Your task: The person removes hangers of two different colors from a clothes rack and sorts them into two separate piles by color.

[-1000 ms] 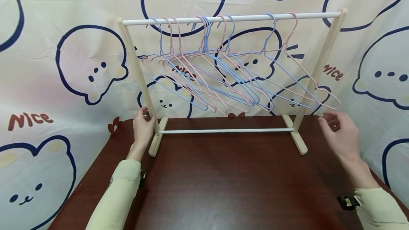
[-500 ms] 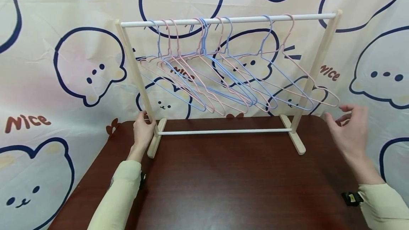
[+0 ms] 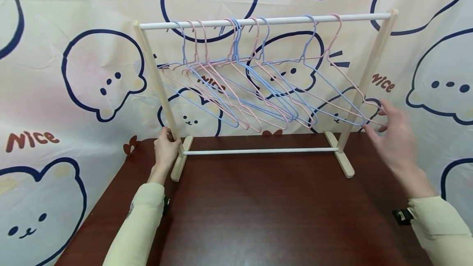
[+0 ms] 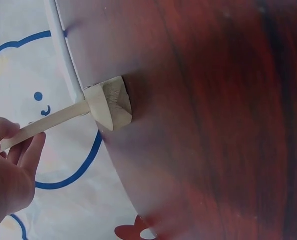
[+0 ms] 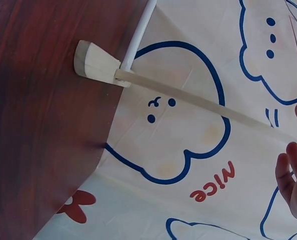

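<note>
My left hand [image 3: 164, 151] grips the left wooden post [image 3: 157, 81] of a small clothes rack, low down near its foot. In the left wrist view its thumb and fingers [image 4: 36, 150] pinch that post. From the rack's white top rod [image 3: 284, 21] hang several pink and blue wire hangers. My right hand [image 3: 397, 138] is at the lower right corner of the rightmost pink hanger [image 3: 337, 33]. Its thumb and fingers are spread around the corner, and a gap shows between them in the right wrist view. Whether they touch the wire is unclear.
The rack stands on a dark red-brown table [image 3: 258, 212] at its back edge. A white lower rod [image 3: 258, 151] joins its two feet. Behind hangs a cloth [image 3: 92, 134] printed with cartoon bears. The right post [image 3: 373, 65] stands left of my right hand.
My right hand first drew a little right, then moved left and up to the pink hanger's corner. My left hand keeps its grip on the post.
</note>
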`<move>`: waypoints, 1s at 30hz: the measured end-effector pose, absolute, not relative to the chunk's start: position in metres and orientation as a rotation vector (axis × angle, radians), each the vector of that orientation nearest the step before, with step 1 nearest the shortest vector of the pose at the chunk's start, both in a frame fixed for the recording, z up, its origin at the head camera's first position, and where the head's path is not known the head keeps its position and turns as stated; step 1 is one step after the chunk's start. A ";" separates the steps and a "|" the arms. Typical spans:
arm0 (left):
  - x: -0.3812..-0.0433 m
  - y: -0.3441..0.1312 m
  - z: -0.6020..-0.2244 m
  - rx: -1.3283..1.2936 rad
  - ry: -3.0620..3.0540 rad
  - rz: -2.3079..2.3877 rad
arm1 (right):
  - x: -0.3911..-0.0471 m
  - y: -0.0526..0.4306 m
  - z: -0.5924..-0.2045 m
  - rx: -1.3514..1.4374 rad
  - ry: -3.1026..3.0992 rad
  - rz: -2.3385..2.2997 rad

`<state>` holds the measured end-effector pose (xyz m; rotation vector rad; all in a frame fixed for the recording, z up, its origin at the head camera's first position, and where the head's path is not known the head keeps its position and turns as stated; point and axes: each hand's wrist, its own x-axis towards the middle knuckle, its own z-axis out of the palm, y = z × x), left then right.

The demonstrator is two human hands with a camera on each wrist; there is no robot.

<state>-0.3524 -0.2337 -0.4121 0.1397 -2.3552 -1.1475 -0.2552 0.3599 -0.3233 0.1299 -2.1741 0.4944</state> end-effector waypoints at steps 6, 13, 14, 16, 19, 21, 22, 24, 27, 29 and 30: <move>-0.344 -0.240 -0.414 0.161 -2.370 -1.153 | -0.262 0.351 -0.323 0.234 -2.062 0.416; -0.341 -0.244 -0.415 0.187 -2.386 -1.148 | -0.259 0.348 -0.326 0.248 -2.005 0.445; -0.341 -0.244 -0.415 0.188 -2.388 -1.146 | -0.258 0.346 -0.325 0.247 -1.995 0.447; -0.342 -0.243 -0.414 0.197 -2.393 -1.138 | -0.255 0.343 -0.323 0.239 -1.977 0.442; -0.345 -0.241 -0.410 0.204 -2.394 -1.142 | -0.252 0.338 -0.319 0.233 -1.944 0.450; -0.348 -0.238 -0.407 0.196 -2.392 -1.158 | -0.251 0.338 -0.317 0.224 -1.930 0.450; -0.349 -0.237 -0.406 0.185 -2.391 -1.165 | -0.251 0.338 -0.316 0.220 -1.926 0.455; -0.351 -0.236 -0.404 0.172 -2.395 -1.178 | -0.251 0.342 -0.316 0.213 -1.928 0.453; -0.354 -0.234 -0.403 0.169 -2.399 -1.182 | -0.252 0.349 -0.316 0.212 -1.948 0.448; -0.355 -0.234 -0.403 0.172 -2.399 -1.186 | -0.252 0.351 -0.316 0.213 -1.955 0.450; -0.355 -0.234 -0.403 0.175 -2.397 -1.190 | -0.251 0.351 -0.315 0.211 -1.952 0.466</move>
